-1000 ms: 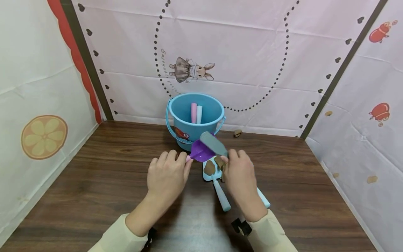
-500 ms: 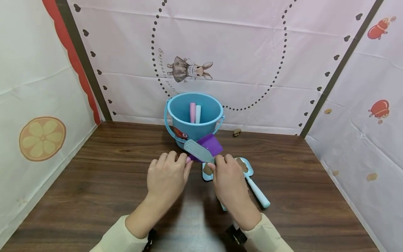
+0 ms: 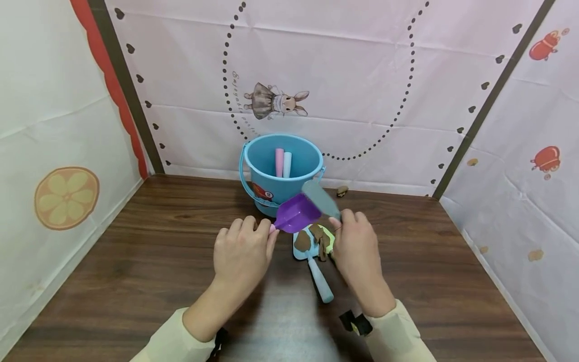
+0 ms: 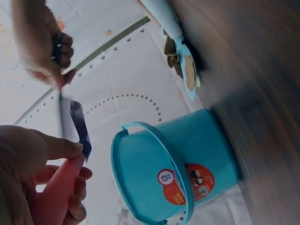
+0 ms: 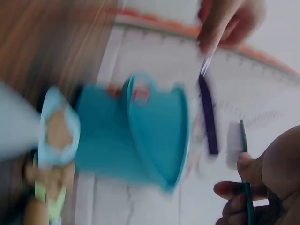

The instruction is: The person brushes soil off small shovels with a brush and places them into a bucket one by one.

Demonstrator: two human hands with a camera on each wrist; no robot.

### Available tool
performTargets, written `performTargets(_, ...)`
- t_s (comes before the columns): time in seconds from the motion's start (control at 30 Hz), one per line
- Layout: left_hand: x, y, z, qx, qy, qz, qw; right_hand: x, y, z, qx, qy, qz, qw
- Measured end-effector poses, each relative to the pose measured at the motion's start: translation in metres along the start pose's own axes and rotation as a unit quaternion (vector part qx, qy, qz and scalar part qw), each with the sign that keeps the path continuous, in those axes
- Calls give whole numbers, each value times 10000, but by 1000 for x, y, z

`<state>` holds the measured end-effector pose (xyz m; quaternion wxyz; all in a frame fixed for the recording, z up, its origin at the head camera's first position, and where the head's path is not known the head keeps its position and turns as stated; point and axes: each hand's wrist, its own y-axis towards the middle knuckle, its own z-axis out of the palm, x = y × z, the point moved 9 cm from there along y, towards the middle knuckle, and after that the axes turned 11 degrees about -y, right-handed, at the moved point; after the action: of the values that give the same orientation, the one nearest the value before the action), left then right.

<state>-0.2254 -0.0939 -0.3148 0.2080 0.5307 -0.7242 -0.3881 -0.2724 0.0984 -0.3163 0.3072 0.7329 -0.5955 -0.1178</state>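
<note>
In the head view my left hand holds a purple toy shovel by its handle, which shows pink in the left wrist view. My right hand grips the dark green handle of a flat brush with a grey-green head. Pale bristles blur below its back in the right wrist view, where a small gap parts brush from purple shovel. Under them on the table lies a light blue shovel bearing a brown lump. A yellow-green piece with brown lumps lies beside it, partly hidden.
Behind the tools a blue bucket stands near the back wall, its carrying handle hanging down. A pink handle and a light blue handle stick up inside. One brown lump lies by the wall.
The brush swept left across the purple shovel, then back right to the shovel's right side. The purple shovel tilted and now shows its hollow inside. My left hand stays nearly in place.
</note>
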Motion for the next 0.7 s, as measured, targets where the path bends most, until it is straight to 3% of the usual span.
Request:
performTargets(0.13, 3, 0, -2, -92, 66, -43, 9999, 36, -15, 7, 209, 158, -796, 9965)
performTargets(0.23, 3, 1, -2, -131, 28, -14, 9999, 49, -21, 11, 170, -8, -1027, 9946)
performTargets(0.37, 3, 3, -2, -148, -18, 25, 9999, 36, -14, 8, -146, -236, -709, 9971)
performTargets(0.7, 7, 1, 3, 103, -21, -84, 9999, -26, 7, 4, -217, -646, 239, 9974)
